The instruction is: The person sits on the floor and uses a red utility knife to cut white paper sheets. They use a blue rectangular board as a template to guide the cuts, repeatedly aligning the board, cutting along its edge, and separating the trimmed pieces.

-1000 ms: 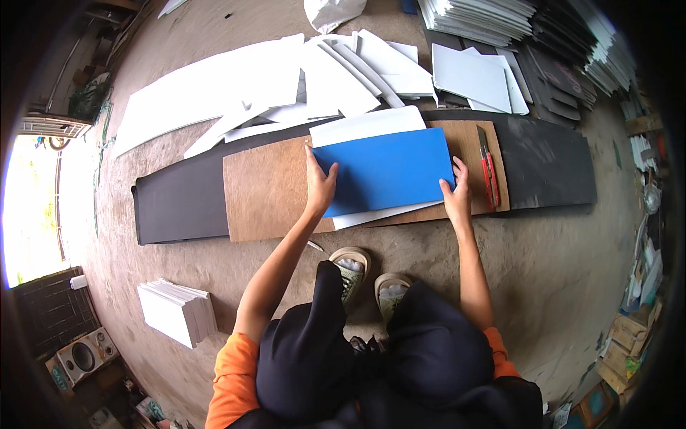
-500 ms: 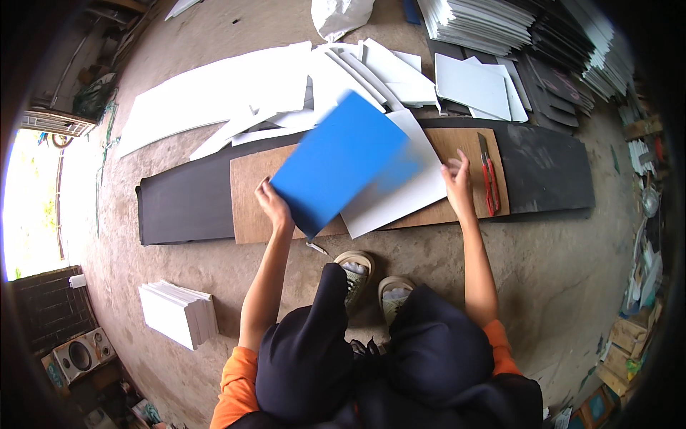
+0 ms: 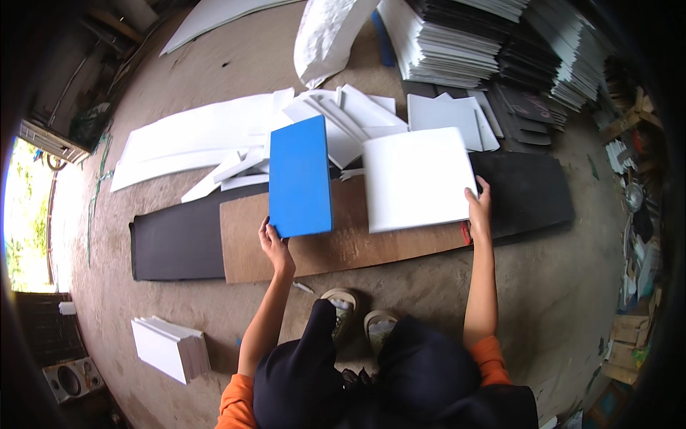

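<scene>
My left hand [image 3: 275, 245] grips the lower left corner of a blue rectangular board [image 3: 300, 179], which is held up above a brown wooden board [image 3: 343, 214]. Over the right part of that wooden board, my right hand [image 3: 480, 207] holds a white sheet [image 3: 418, 180] by its right edge. The two sheets are apart, with a strip of wood showing between them. Below the white sheet, only a bit of the red-handled cutter [image 3: 466, 233] shows; the rest is hidden. Under the wooden board lies a long black sheet [image 3: 179, 243].
White sheets and offcuts [image 3: 207, 139] lie beyond the black sheet. A tall stack of white sheets [image 3: 446, 50] and a white sack [image 3: 321, 43] stand at the back. Near my left is a small stack of white pieces [image 3: 168, 349]. A pen-like tool [image 3: 303, 287] lies by my foot.
The blue board has swung left and more upright, away from the white sheet. My right hand has taken the white sheet and lifted it rightward, covering most of the cutter. The view has shifted.
</scene>
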Demonstrator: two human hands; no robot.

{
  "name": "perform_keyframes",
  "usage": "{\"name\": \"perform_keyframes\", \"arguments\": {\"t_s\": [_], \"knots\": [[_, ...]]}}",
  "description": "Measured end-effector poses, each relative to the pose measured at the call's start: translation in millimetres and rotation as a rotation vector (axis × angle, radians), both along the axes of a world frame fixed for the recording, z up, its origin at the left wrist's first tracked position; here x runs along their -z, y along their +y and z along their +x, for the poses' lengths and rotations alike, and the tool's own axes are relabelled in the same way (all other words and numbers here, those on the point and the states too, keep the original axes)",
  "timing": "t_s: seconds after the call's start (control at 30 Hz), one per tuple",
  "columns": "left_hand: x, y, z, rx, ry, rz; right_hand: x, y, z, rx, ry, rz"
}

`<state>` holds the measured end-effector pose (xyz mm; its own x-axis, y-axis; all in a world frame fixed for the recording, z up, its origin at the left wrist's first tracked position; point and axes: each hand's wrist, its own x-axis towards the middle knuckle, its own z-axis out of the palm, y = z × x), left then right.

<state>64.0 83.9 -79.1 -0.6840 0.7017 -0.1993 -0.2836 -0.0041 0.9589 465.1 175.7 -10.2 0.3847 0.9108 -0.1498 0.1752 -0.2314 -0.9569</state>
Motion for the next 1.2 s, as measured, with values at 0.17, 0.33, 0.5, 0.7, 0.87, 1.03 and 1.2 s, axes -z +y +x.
{"name": "perform_keyframes", "arguments": {"t_s": [0.17,0.33,0.5,0.7,0.87,1.03,1.2], "knots": [[8.3,24.6,2.2,0.138,0.056,0.050,13.0,47.3,17.5,0.338,0.476,0.049],[-1.6,53.2,-3.5,0.261,0.220,-0.066,42.6,106.4,7.3,0.421,0.734,0.280],[-10.2,66.2,-11.0,0.358,0.183,-0.045,58.5,126.7,11.0,0.034,0.777,0.035],[-13.3,45.3,-85.3,0.409,0.470,-0.192,60.4,64.6,-52.6,-0.452,0.526,-0.263],[-32.7,37.2,-134.2,0.554,0.634,-0.303,25.7,28.0,-120.5,-0.859,0.239,-0.364],[-34.0,77.6,-172.0,0.608,1.359,-0.420,41.5,70.6,-161.8,-0.986,-0.385,-0.043],[-49.8,143.2,-152.6,0.649,0.586,-0.328,34.8,93.5,-216.0,-0.906,-0.648,0.342]]}}
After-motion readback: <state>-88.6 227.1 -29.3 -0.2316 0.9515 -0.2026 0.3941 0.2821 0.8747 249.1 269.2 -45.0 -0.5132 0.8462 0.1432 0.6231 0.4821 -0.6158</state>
